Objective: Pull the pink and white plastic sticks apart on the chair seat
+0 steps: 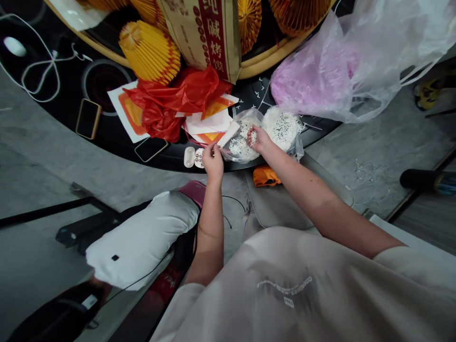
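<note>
My right hand (259, 139) is curled over a clear plastic bag (245, 154) of small white and black pieces, with some of the pieces in its fingers. A second pile of white and black pieces (282, 127) lies just to its right. My left hand (213, 158) is pinched at the bag's left edge; what its fingers hold is too small to make out. Beside that hand sits a small open white case (190, 157) with shiny round bits. Red plastic (162, 126) and white-and-orange papers (208, 124) lie beyond my left hand.
A phone (88, 118), a second phone-like object (150, 149) and a white cable (53, 61) lie on the black table at left. Farther back are yellow pleated paper (149, 52) and a paper bag (204, 38). Pink-and-clear plastic bags (313, 76) are at right.
</note>
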### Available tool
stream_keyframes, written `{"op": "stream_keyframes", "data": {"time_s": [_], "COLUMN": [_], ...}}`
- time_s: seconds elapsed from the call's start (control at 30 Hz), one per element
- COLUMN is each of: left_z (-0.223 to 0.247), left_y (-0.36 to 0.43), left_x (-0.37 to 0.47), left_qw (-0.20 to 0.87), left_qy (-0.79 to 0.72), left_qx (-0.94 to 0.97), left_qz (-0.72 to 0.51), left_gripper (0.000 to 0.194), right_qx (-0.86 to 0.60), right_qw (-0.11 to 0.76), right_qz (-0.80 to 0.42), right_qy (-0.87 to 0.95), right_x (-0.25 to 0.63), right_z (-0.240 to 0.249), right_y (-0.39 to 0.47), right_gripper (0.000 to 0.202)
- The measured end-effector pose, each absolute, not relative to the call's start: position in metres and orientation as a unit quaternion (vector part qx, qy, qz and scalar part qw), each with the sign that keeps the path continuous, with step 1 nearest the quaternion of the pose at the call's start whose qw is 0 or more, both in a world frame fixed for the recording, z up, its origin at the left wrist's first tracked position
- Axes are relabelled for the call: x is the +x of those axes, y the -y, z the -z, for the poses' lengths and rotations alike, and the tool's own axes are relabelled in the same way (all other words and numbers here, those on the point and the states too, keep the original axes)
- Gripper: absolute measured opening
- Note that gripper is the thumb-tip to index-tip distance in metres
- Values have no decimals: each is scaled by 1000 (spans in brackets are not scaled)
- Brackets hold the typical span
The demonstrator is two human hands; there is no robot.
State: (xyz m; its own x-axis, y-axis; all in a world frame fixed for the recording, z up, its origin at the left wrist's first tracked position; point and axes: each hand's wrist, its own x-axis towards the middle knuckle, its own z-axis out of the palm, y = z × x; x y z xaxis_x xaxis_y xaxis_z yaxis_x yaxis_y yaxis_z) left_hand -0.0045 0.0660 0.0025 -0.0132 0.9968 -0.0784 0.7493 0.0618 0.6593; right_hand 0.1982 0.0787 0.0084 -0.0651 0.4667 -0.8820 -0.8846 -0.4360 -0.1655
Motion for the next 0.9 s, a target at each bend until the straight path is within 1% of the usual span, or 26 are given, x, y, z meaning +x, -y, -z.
{"op": "stream_keyframes", "data": {"time_s": [0.07, 0.13, 0.2, 0.3, 0.43, 0.6, 0.9], "left_z": [-8, -14, -17, -20, -20, -21, -20], "left_y": [-70, -77, -88, -103, -118, -131, -140], "left_x": [-29, -52, -69, -79, -77, -75, -87], "left_qw": [234, 211, 195, 176, 163, 142, 127], "left_qy": [-687, -681, -660, -613, -530, -454, -386], "left_qx": [661, 689, 723, 770, 823, 861, 888], "left_qz": [-190, -129, -65, 26, 123, 180, 214], "left_gripper": [38, 33, 33, 35, 32, 36, 43], "right_qx": [-483, -482, -482, -481, -476, -474, -462], "right_qw": [484, 482, 480, 480, 481, 487, 500], "right_qz": [-698, -701, -702, -703, -706, -704, -704], "right_qy": [-213, -210, -209, -209, -209, -205, -202], "right_x": [200, 202, 203, 201, 198, 196, 193], "right_z": [-12, -14, -15, -12, -8, -11, -14], "right_y": [-77, -75, -71, -63, -53, -47, -43], "right_gripper": [32, 32, 32, 32, 32, 32, 31]}}
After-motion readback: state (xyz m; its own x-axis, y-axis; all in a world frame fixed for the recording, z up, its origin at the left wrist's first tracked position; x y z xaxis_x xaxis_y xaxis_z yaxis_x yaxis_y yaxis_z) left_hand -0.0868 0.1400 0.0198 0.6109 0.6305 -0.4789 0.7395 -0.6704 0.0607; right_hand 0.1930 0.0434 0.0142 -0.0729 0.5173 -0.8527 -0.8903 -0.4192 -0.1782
